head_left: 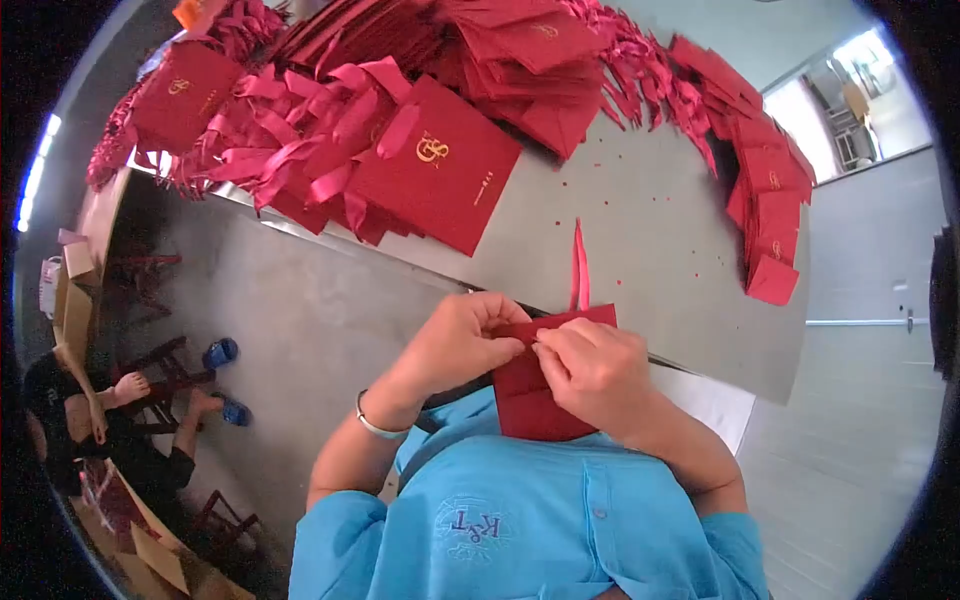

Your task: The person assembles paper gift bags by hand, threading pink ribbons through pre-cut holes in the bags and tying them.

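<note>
Close to my chest, a small red bag (540,405) is held upright between both hands. My left hand (475,345) has its fingers closed at the bag's upper left edge. My right hand (595,370) pinches near the top edge, its fingertips beside those of my left hand. A pink ribbon (581,270) extends from behind the bag's top onto the grey table (660,270). What lies between the fingertips is too small to make out. A larger red bag (440,170) with a gold logo lies beyond, with pink ribbons (300,130) heaped beside it.
Stacked red bags (530,60) cover the table's far side, and a row of small red bags (770,210) curves down the right. Small red scraps dot the tabletop. At the lower left, a seated person (100,410) is near stools, blue slippers (220,352) and cardboard boxes (75,310).
</note>
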Demonstrator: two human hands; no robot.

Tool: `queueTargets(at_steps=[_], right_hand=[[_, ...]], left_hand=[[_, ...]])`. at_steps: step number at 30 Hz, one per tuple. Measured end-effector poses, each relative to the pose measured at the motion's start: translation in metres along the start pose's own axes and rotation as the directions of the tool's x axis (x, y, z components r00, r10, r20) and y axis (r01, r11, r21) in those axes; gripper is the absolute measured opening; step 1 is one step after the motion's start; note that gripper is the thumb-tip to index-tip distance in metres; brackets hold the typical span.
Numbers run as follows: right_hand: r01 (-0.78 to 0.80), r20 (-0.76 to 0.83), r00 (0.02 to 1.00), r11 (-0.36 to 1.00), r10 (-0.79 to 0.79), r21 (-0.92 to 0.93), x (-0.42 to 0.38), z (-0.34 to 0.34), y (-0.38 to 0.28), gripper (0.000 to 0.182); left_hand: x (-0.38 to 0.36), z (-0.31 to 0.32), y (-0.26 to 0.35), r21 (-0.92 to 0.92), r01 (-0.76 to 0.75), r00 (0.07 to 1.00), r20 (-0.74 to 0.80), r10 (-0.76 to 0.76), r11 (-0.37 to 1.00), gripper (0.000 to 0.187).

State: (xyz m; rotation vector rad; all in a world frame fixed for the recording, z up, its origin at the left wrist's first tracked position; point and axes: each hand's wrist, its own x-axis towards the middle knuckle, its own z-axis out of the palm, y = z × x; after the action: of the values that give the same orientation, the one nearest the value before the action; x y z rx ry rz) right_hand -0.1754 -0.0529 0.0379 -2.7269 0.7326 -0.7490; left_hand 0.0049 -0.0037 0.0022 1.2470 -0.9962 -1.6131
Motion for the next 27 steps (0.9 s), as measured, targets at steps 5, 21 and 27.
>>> queueTargets(at_steps=[5, 21, 27], right_hand=[[0.031, 0.035, 0.999, 0.998, -0.029, -0.045, 0.005, 0.0, 0.005, 0.011], [-0.605, 0.77, 0.631, 0.683, 0.097, 0.409, 0.062, -0.025, 0.053, 0.016], [-0.741, 0.946, 0.314, 0.601, -0.086, 0.301, 0.079, -0.014, 0.068, 0.025]], left_hand=[[0.003, 0.005, -0.001, 0.079, -0.02, 0.998, -0.053, 0.024, 0.997, 0.019], [-0.01, 0.033, 0.011, 0.425, -0.222, 0.925, -0.194, 0.327, 0.878, 0.021], [-0.022, 0.043, 0.022, 0.523, -0.169, 0.919, -0.222, 0.325, 0.835, 0.021]])
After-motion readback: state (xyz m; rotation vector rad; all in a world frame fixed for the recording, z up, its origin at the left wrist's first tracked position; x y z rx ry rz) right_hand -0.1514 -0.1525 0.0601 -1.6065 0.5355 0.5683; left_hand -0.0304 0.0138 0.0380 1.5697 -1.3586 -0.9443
